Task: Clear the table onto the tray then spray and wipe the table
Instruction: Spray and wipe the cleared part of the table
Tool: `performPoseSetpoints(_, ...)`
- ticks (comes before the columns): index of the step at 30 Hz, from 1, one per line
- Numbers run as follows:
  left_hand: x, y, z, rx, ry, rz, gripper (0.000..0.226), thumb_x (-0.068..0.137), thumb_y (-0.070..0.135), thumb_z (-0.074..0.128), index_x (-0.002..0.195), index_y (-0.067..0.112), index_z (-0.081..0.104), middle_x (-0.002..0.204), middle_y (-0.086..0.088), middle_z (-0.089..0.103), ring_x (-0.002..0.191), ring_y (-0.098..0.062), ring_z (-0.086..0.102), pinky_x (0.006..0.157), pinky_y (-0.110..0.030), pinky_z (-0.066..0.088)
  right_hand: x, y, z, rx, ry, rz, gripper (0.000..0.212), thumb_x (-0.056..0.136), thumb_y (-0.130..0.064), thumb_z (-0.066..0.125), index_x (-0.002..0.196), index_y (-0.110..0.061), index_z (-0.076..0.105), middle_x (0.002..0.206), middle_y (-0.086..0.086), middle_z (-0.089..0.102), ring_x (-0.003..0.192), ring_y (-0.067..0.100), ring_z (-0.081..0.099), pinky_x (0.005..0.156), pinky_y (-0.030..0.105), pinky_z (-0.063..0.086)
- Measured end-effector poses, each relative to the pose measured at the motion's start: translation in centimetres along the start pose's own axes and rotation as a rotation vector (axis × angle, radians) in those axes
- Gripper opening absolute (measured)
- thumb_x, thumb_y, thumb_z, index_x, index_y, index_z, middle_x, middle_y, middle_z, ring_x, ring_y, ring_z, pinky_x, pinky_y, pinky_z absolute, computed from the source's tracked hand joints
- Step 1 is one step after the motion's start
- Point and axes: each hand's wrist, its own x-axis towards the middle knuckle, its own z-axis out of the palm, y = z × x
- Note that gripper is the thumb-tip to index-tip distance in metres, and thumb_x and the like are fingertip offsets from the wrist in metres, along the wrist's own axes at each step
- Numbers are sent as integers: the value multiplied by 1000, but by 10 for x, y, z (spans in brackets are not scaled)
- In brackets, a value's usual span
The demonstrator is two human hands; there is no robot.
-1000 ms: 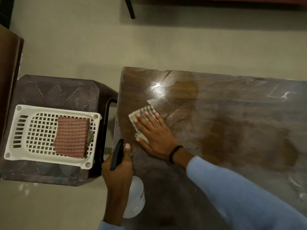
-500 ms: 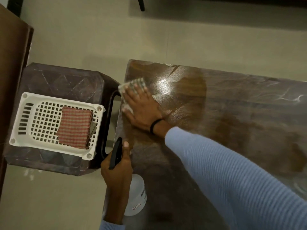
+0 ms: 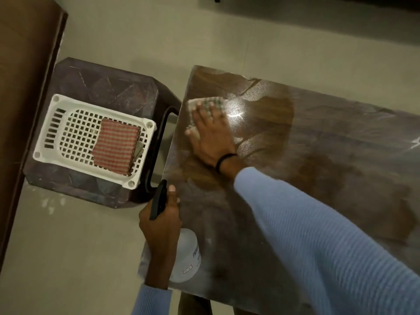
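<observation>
Right hand: the right hand (image 3: 211, 137) lies flat, fingers (image 3: 212, 114) straight and spread, pressing a green-and-white checked cloth (image 3: 210, 103) onto the glossy dark brown wooden table (image 3: 329, 155).
Left hand: the left hand (image 3: 161, 226) is curled round the neck of a translucent white plastic spray bottle with a black trigger head (image 3: 185, 253), thumb up beside the trigger. The bottle's body hangs below the knuckles at the table's near left edge.
Cloth position: only its far end shows beyond the fingertips, and the rest is hidden under the palm. It sits just beside the table's left edge.
Tray: a white perforated plastic tray (image 3: 45, 142) rests on a dark brown plastic stool (image 3: 102, 80), well left of the wiping fingers, and holds a red-and-white checked folded cloth (image 3: 116, 146).
Edge risk: a stroke further left would probably carry the cloth off the tabletop, towards the gap by the stool.
Coverage risk: the surface looks dark and wet only around the fingers, while the far right looks hazy. Missing that part would leave streaks.
Bottle risk: a squeeze of the curled fingers could spray the sleeve or floor.
</observation>
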Motion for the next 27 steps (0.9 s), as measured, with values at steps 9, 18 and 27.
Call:
performPoseSetpoints(9, -5, -12, -25, 8, 10, 26, 40, 91, 45, 71, 67, 13, 71, 60, -9, 68, 58, -36, 65, 65, -57, 59, -150, 37, 15, -96, -137, -453, 60, 105, -47, 34, 158, -21, 27, 164, 7, 26, 154, 29, 16, 126, 44, 4)
performPoseSetpoints(18, -11, -32, -28, -25, -24, 101, 44, 90, 46, 71, 72, 6, 70, 63, -10, 69, 56, -36, 64, 60, -54, 57, -33, 41, -3, -66, 64, 219, 69, 102, -55, 29, 160, -22, 13, 167, 11, 16, 154, 35, 9, 125, 54, 3)
performPoseSetpoints(27, -11, -48, -60, 59, -114, 104, 37, 92, 43, 69, 77, 9, 73, 65, -8, 68, 61, -35, 66, 67, -56, 59, -222, 18, 31, -86, -145, -278, 58, 103, -48, 39, 155, -22, 33, 162, 5, 33, 151, 31, 26, 124, 50, 17)
